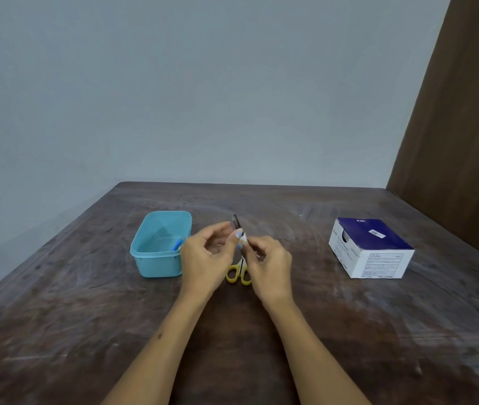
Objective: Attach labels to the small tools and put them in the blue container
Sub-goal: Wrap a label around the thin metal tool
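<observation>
From the head view, we take the blue container (160,244) as our landmark; it sits on the desk (86,331) and holds one small blue item (177,244) against its right wall. Just right of the container, raised above the desk, our left hand (206,258) and right hand (267,263) meet around a slim dark tool (237,223), whose tip pokes up past the fingers. A white label (243,238) sits at the tool's middle, pinched between left thumb and right fingertips; both hands are narrowly curled on the tool and label. What kind of tool it is, we cannot tell through the blur.

Below the hands, also right of the container, yellow-handled scissors (239,274) lie flat on the desk. Well to the right stands a blue-and-white box (371,248).

We judge the tool light, stiff and smooth, so it may twist between fingertips; holding it at the lower end leaves the middle free for wrapping. The label is thin, floppy and sticky, best handled by its edges.
</observation>
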The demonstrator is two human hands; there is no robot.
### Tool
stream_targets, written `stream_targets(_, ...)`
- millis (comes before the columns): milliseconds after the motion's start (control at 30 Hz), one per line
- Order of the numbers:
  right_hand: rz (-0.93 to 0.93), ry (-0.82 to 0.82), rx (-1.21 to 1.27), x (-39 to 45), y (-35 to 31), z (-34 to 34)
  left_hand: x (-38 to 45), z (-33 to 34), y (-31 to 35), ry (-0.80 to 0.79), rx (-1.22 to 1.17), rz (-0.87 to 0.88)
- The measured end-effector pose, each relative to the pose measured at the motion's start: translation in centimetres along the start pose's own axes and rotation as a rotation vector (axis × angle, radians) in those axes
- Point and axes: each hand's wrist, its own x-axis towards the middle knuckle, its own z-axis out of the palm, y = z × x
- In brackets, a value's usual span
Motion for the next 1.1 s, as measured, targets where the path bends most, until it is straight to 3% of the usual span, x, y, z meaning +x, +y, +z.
stream_targets(133, -0.112, -0.065, -0.143, -0.05, 0.08, 0.08, 0.12, -0.04, -0.22, 0.062, -0.08, 0.014)
stream_targets(367, -0.078, -0.172, -0.304, -0.18, 0.17, 0.01, 0.26, -0.04, -0.46, 0.088, -0.132, -0.021)
stream_targets(567, -0.109, -0.073, -0.282, -0.36, -0.38, 0.03, 0.14, 0.0, -0.27, 0.072, -0.156, -0.022)
stream_targets(700, -0.008, -0.185, -0.433, -0.27, -0.08, -0.13, 0.21, -0.04, -0.47, 0.07, -0.117, 0.003)
stream_targets(833, -0.083, -0.088, -0.334, -0.36, -0.47, 0.03, 0.08, 0.05, -0.16, 0.051, -0.145, -0.011)
stream_targets(967, 0.011, -0.122, -0.489, -0.34, -0.26, -0.09, 0.14, 0.02, -0.27, 0.051, -0.132, 0.002)
stream_targets(1100, -0.074, -0.076, -0.379, -0.36, -0.51, 0.08, 0.08, -0.03, -0.26, 0.045, -0.136, -0.002)
